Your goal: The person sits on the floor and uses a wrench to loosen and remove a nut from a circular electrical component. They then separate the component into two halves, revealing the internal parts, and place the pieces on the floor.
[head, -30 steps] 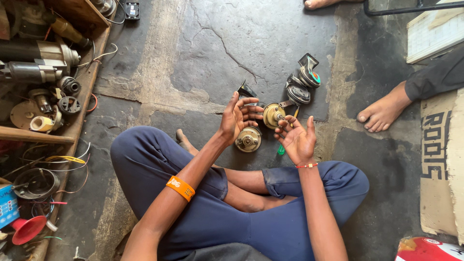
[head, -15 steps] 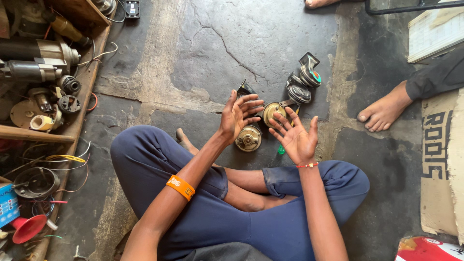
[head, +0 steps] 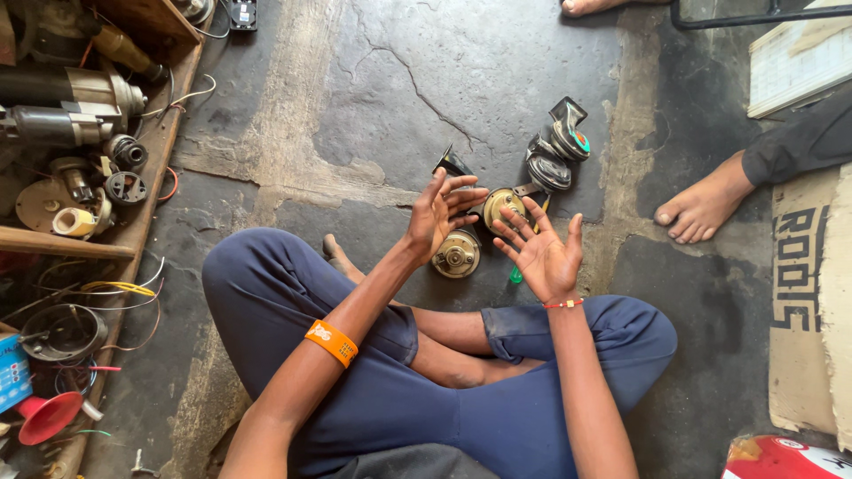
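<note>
The person sits cross-legged on the cracked stone floor (head: 497,80), both hands raised above a small group of round metal parts. Take the brass disc (head: 456,255) lying flat on the floor as the landmark.

The left hand (head: 437,211) hangs just above and a little to the left of the brass disc, palm turned inward; its grip is spread, fingers apart and holding nothing. The right hand (head: 541,253) is to the right of the disc, palm up, grip also spread wide and empty. Neither hand touches the disc.

Between the two hands, just beyond the disc, lies a second round brass part (head: 502,206), partly hidden by the fingers. Farther out from it, up and to the right, sit two dark snail-shaped horns (head: 557,155), touching one another. A green screwdriver handle (head: 516,275) shows just right of the disc, under the right hand.

An orange wristband (head: 331,342) is on the left forearm. Another person's bare foot (head: 703,206) rests well to the right of the disc.
</note>
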A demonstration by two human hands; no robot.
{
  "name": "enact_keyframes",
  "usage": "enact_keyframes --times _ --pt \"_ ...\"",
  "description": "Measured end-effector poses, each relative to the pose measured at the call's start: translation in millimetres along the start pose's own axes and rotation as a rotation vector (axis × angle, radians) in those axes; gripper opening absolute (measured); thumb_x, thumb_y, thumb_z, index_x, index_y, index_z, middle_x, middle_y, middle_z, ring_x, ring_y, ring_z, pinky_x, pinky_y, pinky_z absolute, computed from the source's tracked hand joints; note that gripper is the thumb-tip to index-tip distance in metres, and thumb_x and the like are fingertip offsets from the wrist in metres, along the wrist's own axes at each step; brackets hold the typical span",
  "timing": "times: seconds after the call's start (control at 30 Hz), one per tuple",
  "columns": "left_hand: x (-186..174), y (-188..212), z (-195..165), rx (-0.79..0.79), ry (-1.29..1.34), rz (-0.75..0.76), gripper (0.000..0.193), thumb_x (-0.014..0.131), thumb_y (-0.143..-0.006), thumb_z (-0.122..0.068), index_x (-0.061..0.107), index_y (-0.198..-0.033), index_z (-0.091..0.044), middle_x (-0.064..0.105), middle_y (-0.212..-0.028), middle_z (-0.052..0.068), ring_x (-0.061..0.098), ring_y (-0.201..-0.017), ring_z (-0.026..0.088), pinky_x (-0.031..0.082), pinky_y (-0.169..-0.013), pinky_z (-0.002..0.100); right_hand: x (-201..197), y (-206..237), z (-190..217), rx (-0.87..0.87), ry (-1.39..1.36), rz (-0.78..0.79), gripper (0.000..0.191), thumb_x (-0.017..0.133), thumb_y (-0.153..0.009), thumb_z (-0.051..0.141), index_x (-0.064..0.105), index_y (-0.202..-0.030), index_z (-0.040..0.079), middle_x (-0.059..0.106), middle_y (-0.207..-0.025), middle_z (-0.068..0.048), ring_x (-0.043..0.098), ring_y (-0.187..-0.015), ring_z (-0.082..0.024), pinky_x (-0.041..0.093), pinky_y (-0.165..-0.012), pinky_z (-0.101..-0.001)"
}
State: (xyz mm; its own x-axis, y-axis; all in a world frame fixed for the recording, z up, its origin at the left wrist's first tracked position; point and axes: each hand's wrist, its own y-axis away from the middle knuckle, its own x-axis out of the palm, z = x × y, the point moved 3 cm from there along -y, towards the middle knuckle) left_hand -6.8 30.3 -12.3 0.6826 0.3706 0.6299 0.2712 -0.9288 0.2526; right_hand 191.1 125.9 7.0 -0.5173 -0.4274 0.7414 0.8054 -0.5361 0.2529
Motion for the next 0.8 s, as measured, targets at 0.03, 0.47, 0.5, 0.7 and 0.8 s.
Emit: enact_keyframes --times 0.03,0.47,0.5,0.7,0.8 --pt "-0.7 -1.3 1.8 -0.001 -0.002 -0.006 0.079 0.036 -0.098 -0.069 0.054 -0.14 -0.006 0.065 -0.135 0.02 0.059 -0.13 0.027 0.048 -0.104 0.042 -1.2 0.1 -0.2 0.002 -0.008 -0.001 0.094 0.035 -0.094 0.08 0.039 -0.155 0.008 0.054 -0.145 -0.022 0.056 -0.131 -0.036 0.046 -0.109 -0.0513" --pt "2.9 9.7 10.7 0.282 -1.244 -0.361 0.04 0.075 -0.087 -0.036 0.069 -0.105 -0.001 0.071 -0.105 0.018 0.067 -0.1 0.036 0.054 -0.089 0.046 -57.4 -8.7 6.1 -0.069 0.339 -0.326 0.058 0.05 -0.102 0.057 0.055 -0.133 0.008 0.066 -0.105 -0.009 0.066 -0.09 -0.021 0.054 -0.08 -0.037" --pt "3.4 10.8 11.6 0.297 -1.344 -0.345 0.043 0.076 -0.086 -0.037 0.068 -0.107 -0.001 0.069 -0.108 0.02 0.065 -0.104 0.038 0.052 -0.092 0.049 -61.7 -9.4 6.7 -0.071 0.472 -0.398 0.051 0.056 -0.102 0.05 0.056 -0.131 0.008 0.066 -0.103 -0.008 0.066 -0.086 -0.019 0.054 -0.077 -0.0356" --pt "3.6 19.2 45.2 -0.081 -1.61 -0.071 0.088 0.088 -0.066 -0.051 0.049 -0.129 -0.002 0.051 -0.127 0.022 0.046 -0.125 0.044 0.047 -0.095 0.059 -61.2 -10.2 2.7 -0.155 0.984 -0.594 0.044 0.072 -0.092 0.031 0.057 -0.125 0.007 0.065 -0.097 -0.007 0.064 -0.073 -0.022 0.053 -0.065 -0.0397" --pt "6.0 22.3 50.9 0.024 -1.653 -0.104 0.092 0.091 -0.059 -0.042 0.049 -0.13 0.0 0.048 -0.132 0.025 0.044 -0.129 0.047 0.052 -0.096 0.056 -54.7 -1.2 3.2 -0.102 1.561 -0.704 0.055 0.079 -0.086 0.034 0.057 -0.129 0.007 0.07 -0.092 -0.012 0.069 -0.082 -0.03 0.053 -0.076 -0.0446"
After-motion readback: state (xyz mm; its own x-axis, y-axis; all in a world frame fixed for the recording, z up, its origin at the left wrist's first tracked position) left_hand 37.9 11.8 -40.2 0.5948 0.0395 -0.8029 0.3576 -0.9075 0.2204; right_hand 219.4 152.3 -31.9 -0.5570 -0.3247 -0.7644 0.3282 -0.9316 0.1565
